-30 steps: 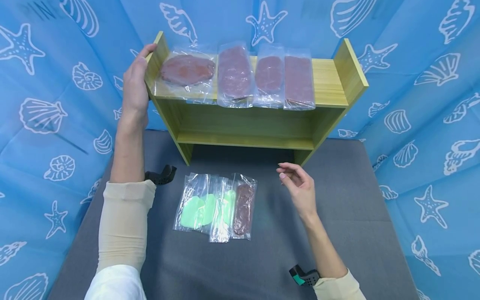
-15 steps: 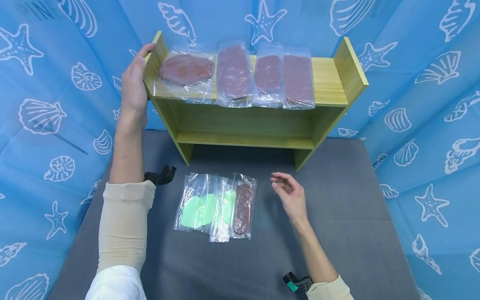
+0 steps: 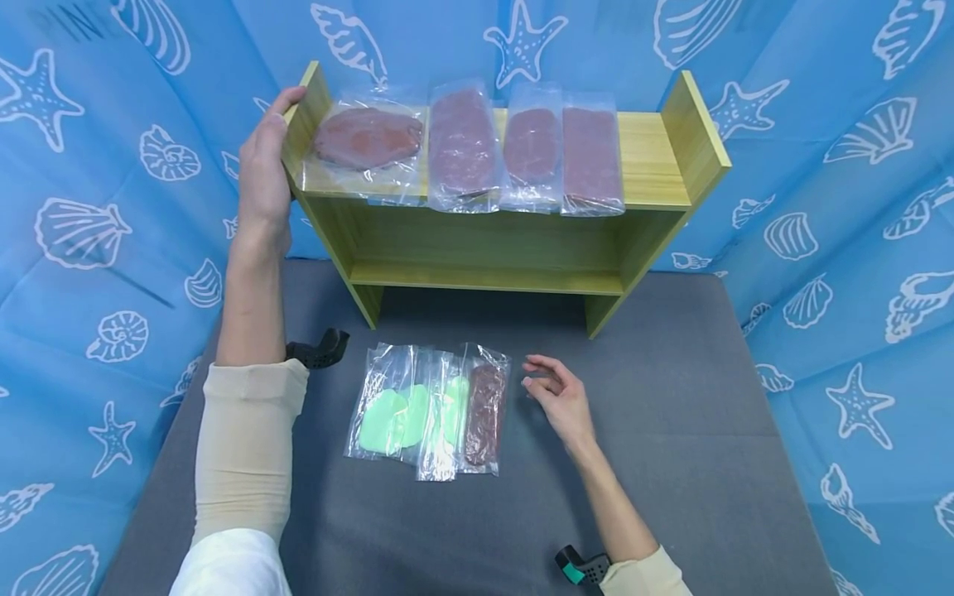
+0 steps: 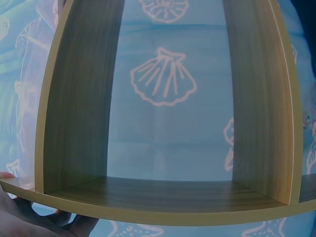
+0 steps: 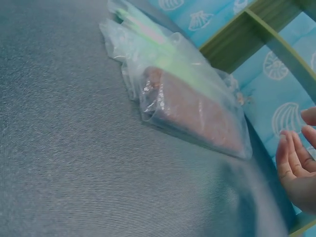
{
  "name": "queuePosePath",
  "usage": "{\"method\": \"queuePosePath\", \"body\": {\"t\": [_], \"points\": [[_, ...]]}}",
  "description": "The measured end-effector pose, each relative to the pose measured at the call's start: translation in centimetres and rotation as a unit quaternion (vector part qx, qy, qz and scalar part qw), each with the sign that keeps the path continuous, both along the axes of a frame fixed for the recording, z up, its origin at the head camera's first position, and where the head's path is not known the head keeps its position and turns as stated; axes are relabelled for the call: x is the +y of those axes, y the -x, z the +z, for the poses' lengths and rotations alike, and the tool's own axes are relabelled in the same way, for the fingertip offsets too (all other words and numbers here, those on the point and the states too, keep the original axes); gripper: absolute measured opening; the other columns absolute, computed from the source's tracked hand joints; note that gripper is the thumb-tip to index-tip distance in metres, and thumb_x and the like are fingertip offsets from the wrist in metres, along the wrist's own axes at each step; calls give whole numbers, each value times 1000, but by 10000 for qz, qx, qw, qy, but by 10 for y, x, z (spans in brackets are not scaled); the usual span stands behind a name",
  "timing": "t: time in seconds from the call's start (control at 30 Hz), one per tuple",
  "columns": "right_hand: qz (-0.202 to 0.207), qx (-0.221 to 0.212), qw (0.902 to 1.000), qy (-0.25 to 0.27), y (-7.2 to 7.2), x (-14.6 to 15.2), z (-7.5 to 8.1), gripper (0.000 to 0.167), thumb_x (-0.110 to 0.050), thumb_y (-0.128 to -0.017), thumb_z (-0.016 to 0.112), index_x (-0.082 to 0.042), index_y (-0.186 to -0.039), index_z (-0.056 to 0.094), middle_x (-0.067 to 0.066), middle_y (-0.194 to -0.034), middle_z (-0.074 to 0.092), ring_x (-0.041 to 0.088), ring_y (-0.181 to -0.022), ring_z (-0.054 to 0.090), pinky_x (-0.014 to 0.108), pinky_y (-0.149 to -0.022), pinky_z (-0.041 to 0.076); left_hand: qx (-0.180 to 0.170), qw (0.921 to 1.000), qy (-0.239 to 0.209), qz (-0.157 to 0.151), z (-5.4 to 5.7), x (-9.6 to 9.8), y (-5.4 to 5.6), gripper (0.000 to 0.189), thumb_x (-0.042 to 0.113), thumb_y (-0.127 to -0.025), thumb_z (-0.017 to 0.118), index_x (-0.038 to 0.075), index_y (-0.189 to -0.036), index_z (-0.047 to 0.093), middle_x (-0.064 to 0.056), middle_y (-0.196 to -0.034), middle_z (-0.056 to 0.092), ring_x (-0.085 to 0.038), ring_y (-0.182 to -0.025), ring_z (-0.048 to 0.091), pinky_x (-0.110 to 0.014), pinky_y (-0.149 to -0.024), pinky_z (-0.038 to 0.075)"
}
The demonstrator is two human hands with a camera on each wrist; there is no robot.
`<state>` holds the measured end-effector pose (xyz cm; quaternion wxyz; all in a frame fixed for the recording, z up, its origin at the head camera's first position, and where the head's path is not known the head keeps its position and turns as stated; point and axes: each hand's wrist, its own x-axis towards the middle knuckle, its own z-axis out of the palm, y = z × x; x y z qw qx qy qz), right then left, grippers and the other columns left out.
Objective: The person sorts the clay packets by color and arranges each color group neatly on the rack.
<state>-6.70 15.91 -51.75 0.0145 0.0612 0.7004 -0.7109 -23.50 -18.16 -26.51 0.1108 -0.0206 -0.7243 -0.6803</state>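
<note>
My left hand (image 3: 264, 178) grips the left side panel of a small wooden shelf (image 3: 488, 280) at its upper end. In the left wrist view, fingers (image 4: 47, 217) wrap the panel's outer side. My right hand (image 3: 561, 399) hovers just right of a clear bag with a flat brown-red piece of meat (image 3: 484, 414), apart from it. Its fingers are loosely bent and hold nothing. Left of that bag, overlapping clear bags with light green flat pieces (image 3: 383, 420) lie on the grey cloth. In the right wrist view, the brown-red piece (image 5: 197, 111) lies in front of the green.
Several clear bags with flat reddish meat pieces (image 3: 464, 145) line the shelf's top board, leaning to its left and middle. Bare wood (image 3: 650, 157) shows at the right of that board. A blue shell-print curtain (image 3: 820, 207) surrounds the grey-covered table (image 3: 671, 372).
My right hand has moved left and toward me, from near the shelf's right foot to beside the brown-red bag. My left hand stays on the shelf panel.
</note>
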Motion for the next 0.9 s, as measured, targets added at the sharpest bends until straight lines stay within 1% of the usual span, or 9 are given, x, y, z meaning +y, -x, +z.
{"method": "queuePosePath", "body": {"t": [0.07, 0.13, 0.23, 0.3, 0.37, 0.5, 0.57, 0.7, 0.9], "points": [[35, -96, 9999, -108, 0, -1, -5, 40, -1, -92, 69, 2, -131, 60, 28, -126, 60, 25, -93, 69, 29, -77, 55, 6, 10000, 29, 4, 0, 0, 0, 46, 30, -105, 28, 30, -142, 54, -4, -142, 44, -19, -119, 43, -30, -100, 32], [79, -188, 9996, -206, 0, -3, -9, 40, -3, -92, 70, 0, -131, 61, 25, -126, 61, 32, -98, 68, 33, -79, 55, -1, 10000, 41, 9, 0, 0, 0, 46, 30, -105, 28, 30, -142, 54, -4, -143, 44, -18, -120, 43, -30, -100, 32], [157, -338, 9987, -357, -1, -5, -12, 41, -3, -91, 70, -1, -131, 60, 22, -125, 63, 38, -101, 66, 41, -82, 55, -3, 10000, 44, 4, -1, 0, 1, 45, 30, -105, 28, 30, -142, 54, -4, -142, 44, -18, -120, 43, -29, -100, 33], [196, -446, 9977, -468, -1, -7, -14, 41, -3, -91, 70, -1, -131, 60, 20, -125, 64, 37, -100, 66, 44, -83, 54, -1, 10000, 39, -1, -1, -1, 1, 45, 30, -105, 28, 30, -142, 54, -4, -141, 44, -18, -119, 43, -29, -100, 33], [213, -535, 9965, -604, -1, -9, -15, 41, -4, -91, 70, -2, -131, 61, 19, -125, 64, 33, -97, 68, 43, -81, 55, 8, 10000, 40, -4, -1, -1, 2, 45, 30, -105, 28, 30, -142, 54, -4, -139, 45, -19, -117, 44, -29, -99, 33], [210, -659, 9937, -882, -1, -13, -19, 42, -5, -90, 72, -3, -130, 62, 15, -123, 66, 19, -91, 69, 33, -75, 55, 25, 10000, 37, -5, -2, -2, 2, 45, 31, -105, 28, 30, -142, 54, -4, -139, 45, -19, -115, 44, -31, -98, 34], [210, -704, 9927, -958, -1, -14, -21, 42, -5, -89, 72, -4, -129, 62, 14, -122, 67, 15, -89, 68, 28, -72, 53, 24, 10000, 33, -3, -2, -2, 2, 45, 31, -105, 28, 30, -142, 55, -4, -141, 44, -20, -116, 45, -31, -98, 34], [252, -806, 9906, -1074, -3, -16, -25, 43, -6, -87, 74, -6, -129, 63, 12, -119, 67, 17, -91, 68, 23, -72, 51, 14, 10000, 36, 4, -2, -2, 3, 45, 30, -105, 28, 30, -142, 55, -4, -142, 44, -20, -117, 44, -32, -99, 33], [283, -817, 9883, -1253, -4, -20, -30, 44, -7, -86, 76, -7, -128, 64, 11, -117, 68, 22, -93, 68, 25, -74, 51, 4, 10000, 5, -14, -2, -2, 3, 45, 30, -105, 28, 30, -142, 55, -5, -141, 43, -20, -117, 44, -33, -98, 34]]}}
